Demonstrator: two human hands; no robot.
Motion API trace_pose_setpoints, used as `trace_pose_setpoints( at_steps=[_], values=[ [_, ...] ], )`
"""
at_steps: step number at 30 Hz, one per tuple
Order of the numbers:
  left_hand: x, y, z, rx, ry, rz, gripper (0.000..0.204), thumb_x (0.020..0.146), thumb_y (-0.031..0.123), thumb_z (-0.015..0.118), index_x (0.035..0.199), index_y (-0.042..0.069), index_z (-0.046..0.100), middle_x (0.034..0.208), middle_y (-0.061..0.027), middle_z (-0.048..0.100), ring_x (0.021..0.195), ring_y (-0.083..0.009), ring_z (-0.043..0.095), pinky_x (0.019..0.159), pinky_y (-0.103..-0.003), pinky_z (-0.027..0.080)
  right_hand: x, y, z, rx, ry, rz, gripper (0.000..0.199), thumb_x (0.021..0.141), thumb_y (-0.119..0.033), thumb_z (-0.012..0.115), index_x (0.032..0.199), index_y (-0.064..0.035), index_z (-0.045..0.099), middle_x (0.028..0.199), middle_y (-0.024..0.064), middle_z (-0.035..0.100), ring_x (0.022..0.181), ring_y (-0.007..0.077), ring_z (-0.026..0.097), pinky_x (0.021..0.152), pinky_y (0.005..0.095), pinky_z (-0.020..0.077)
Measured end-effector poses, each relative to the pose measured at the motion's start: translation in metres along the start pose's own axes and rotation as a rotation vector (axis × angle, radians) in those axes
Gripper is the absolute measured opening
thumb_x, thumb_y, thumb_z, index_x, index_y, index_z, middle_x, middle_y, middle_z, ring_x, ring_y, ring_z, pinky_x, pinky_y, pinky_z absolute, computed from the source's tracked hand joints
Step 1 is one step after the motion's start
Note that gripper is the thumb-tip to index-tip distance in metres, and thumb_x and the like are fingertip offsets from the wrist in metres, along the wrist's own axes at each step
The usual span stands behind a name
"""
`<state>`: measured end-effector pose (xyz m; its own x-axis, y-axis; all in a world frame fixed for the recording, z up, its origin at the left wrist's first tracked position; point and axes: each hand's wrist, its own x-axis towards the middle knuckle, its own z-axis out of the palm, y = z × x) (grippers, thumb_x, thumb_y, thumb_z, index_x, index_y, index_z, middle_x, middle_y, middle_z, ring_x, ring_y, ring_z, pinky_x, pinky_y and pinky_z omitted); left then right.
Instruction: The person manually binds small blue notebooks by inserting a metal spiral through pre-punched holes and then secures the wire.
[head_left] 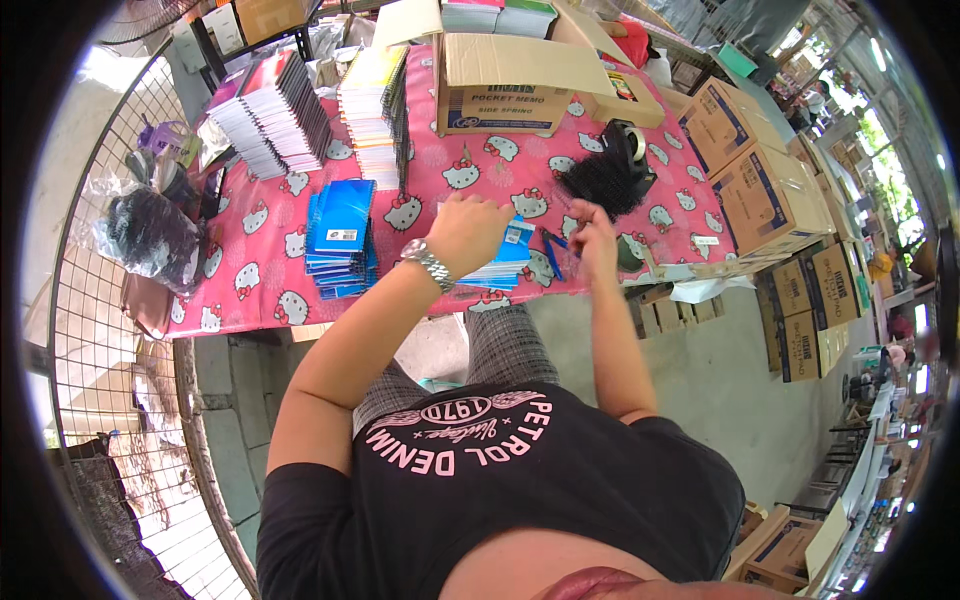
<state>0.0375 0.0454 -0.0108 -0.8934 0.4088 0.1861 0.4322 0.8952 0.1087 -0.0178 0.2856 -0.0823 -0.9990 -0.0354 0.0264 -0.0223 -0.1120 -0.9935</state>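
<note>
At frame centre, the blue notebooks (505, 268) lay beneath and just right of my left hand (474, 232); whether it gripped them, I could not tell. My right hand (594, 240), fingers curled, appeared just below the black coils (604, 182), its grip unclear.

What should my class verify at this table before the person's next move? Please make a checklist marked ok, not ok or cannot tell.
1. Left hand at the nearer-to-centre stack of blue-covered paper notebooks: ok.
2. Right hand empty: cannot tell; its fingers are curled.
3. Blue V-shaped hand tool close by: ok, on the table between the hands and the black coil pile's side.
4. Black, bristly-looking pile of thin coils neatly sorted: not ok, it looks tangled.
5. Left-hand stack of blue spiral notebooks squared: not ok, edges are staggered.
</note>
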Motion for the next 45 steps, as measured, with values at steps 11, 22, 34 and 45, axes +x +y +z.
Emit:
trace_pose_setpoints(
  at_steps=[11,22,34,45],
  values=[
    [0.008,-0.002,0.028,-0.082,0.184,0.033,0.022,0.084,0.028,0.058,0.096,0.01,0.063,0.089,-0.0059,0.066,0.09,-0.0236,0.064,0.086,-0.045,0.04,-0.049,0.003,0.05,-0.267,-0.147,-0.164,0.048,0.103,-0.041,0.043,0.139,-0.0111,0.051,0.082,-0.0013,0.057,0.059,0.0045,0.043,0.054,0.0203,0.0349],
    [0.004,-0.002,0.025,-0.068,0.178,0.084,0.024,0.092,0.034,0.058,0.104,0.013,0.062,0.09,-0.0029,0.064,0.087,-0.0221,0.063,0.081,-0.042,0.04,-0.029,-0.027,0.028,-0.688,-0.135,-0.678,0.025,0.081,-0.003,0.068,0.104,-0.0103,0.072,0.093,0.0056,0.064,0.087,0.0223,0.06,0.076,0.0338,0.0479],
    [0.002,-0.001,0.03,-0.083,0.248,0.149,0.024,0.089,0.027,0.061,0.108,0.012,0.059,0.094,-0.0038,0.063,0.095,-0.0229,0.06,0.087,-0.042,0.041,-0.047,-0.044,0.039,-0.478,-0.241,-0.084,0.021,0.084,-0.004,0.069,0.104,-0.0047,0.062,0.088,0.0064,0.065,0.08,0.0183,0.062,0.068,0.0298,0.049],
    [-0.007,0.01,0.028,-0.099,0.255,0.179,0.025,0.088,0.027,0.062,0.107,0.011,0.056,0.092,-0.0059,0.064,0.088,-0.0235,0.062,0.084,-0.041,0.041,-0.049,-0.05,0.036,-0.568,-0.275,-0.256,0.035,0.091,-0.015,0.065,0.122,-0.0052,0.052,0.096,0.0133,0.064,0.082,0.024,0.062,0.071,0.033,0.0494]
  ],
)
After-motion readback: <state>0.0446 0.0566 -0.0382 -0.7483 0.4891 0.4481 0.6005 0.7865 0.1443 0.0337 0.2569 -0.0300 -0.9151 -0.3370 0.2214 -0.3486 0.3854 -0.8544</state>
